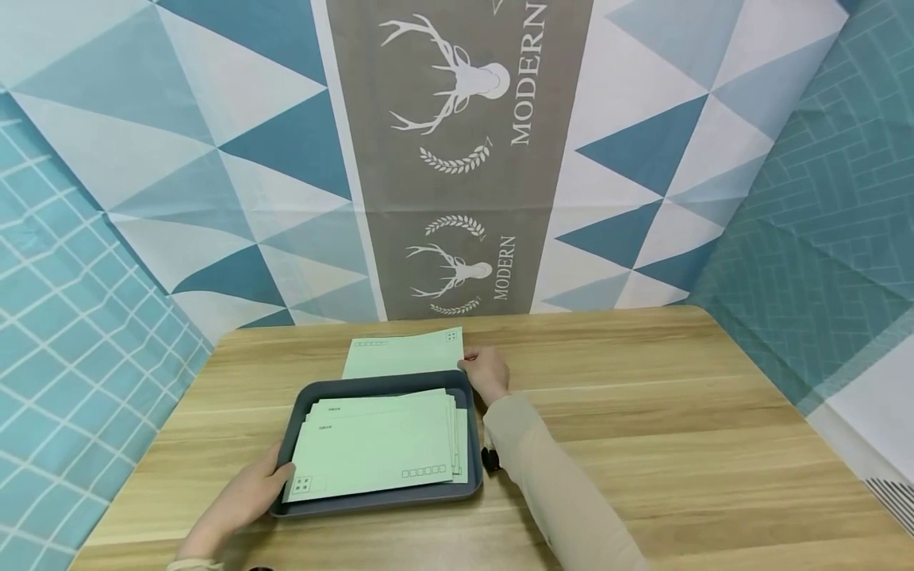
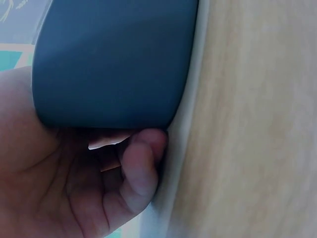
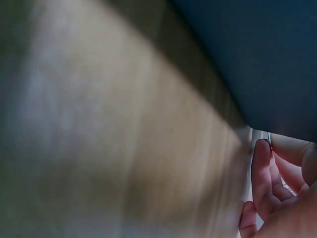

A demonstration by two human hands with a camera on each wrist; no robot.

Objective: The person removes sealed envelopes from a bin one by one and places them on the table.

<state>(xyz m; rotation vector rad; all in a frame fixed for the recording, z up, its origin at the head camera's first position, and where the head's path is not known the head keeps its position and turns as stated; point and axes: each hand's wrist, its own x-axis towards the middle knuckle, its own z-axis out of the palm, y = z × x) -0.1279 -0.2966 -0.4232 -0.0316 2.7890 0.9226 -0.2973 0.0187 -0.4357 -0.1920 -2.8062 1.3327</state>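
Note:
A dark grey-blue tray (image 1: 378, 504) lies on the table with several pale green envelopes (image 1: 371, 444) loosely stacked inside. My left hand (image 1: 246, 490) grips the tray's left side, thumb over the rim and fingers curled against the outer wall (image 2: 114, 64), as the left wrist view shows. Behind the tray, another pale green envelope (image 1: 403, 354) is partly hidden by the far rim. At that envelope's right edge, my right hand (image 1: 488, 373) pinches it between thumb and fingers. In the right wrist view these fingertips meet just past the tray's corner.
The wooden table (image 1: 643, 444) stretches to both sides of the tray. Its far edge meets a patterned cloth backdrop (image 1: 464, 182). Tile-patterned blue cloth (image 1: 64, 317) hangs along the left side.

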